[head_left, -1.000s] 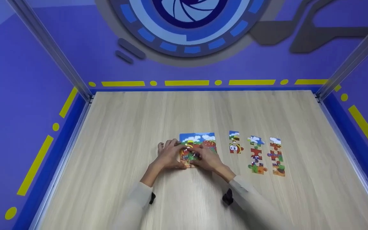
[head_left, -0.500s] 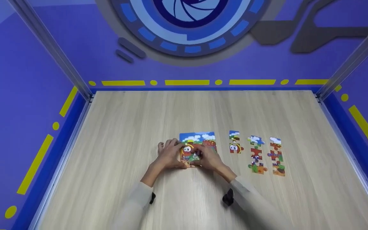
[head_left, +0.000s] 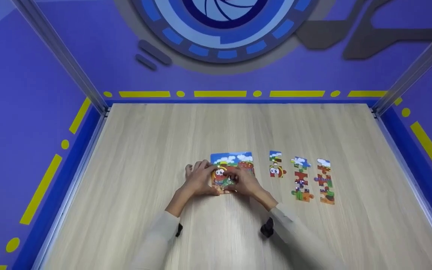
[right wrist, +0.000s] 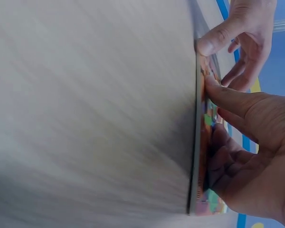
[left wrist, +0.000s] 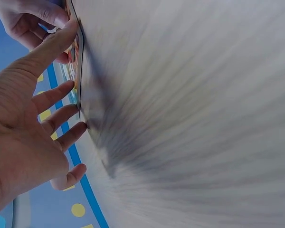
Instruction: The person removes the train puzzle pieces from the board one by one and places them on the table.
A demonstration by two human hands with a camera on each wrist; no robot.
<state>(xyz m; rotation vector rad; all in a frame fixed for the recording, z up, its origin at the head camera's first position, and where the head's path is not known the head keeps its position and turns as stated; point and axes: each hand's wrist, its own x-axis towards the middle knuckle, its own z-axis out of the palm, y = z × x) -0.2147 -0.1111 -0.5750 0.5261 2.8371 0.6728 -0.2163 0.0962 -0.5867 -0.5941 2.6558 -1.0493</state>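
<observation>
A square picture puzzle [head_left: 232,156] with blue sky, clouds and a cartoon face lies flat on the table. My left hand [head_left: 199,180] rests along its left side, thumb at the near left corner. In the left wrist view, that hand's spread, fairly straight fingers [left wrist: 61,114] touch the puzzle's edge [left wrist: 80,52]. My right hand [head_left: 246,183] is over the puzzle's lower right, thumb and index finger bent toward each other around a puzzle piece [head_left: 230,179], mostly hidden by the fingers. In the right wrist view, its other fingers [right wrist: 223,142] curl down against the puzzle.
To the right lie loose puzzle pieces in three columns: a short one with a white-eyed piece [head_left: 275,171], a middle column [head_left: 301,176] and a right one [head_left: 324,180]. The wooden table [head_left: 156,131] is bounded by blue walls [head_left: 73,75] with metal corner posts [head_left: 62,52].
My right hand's index finger has drawn back to the right from the cartoon face, uncovering it, and now bends nearer its thumb. My left hand stays in place. The head view has tilted slightly.
</observation>
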